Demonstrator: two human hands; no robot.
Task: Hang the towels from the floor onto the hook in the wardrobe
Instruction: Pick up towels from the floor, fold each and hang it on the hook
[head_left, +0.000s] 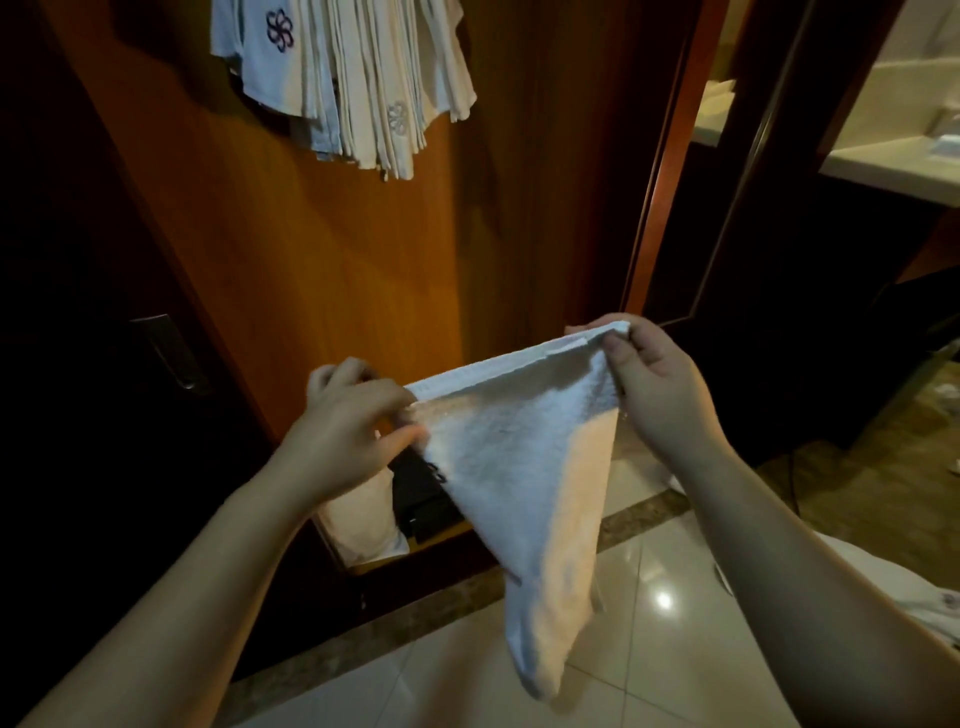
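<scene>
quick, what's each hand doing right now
Left hand: closed, pinching one top corner of the white towel.
Right hand: closed, pinching the towel's other top corner.

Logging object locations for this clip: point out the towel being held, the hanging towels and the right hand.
held white towel (524, 462), head view, middle of the cloth
hanging towels (358, 88), head view, middle of the bunch
right hand (649, 384), head view, back of the hand

White towel (519, 467); hung towels (353, 83) bear dark flower emblems.
</scene>
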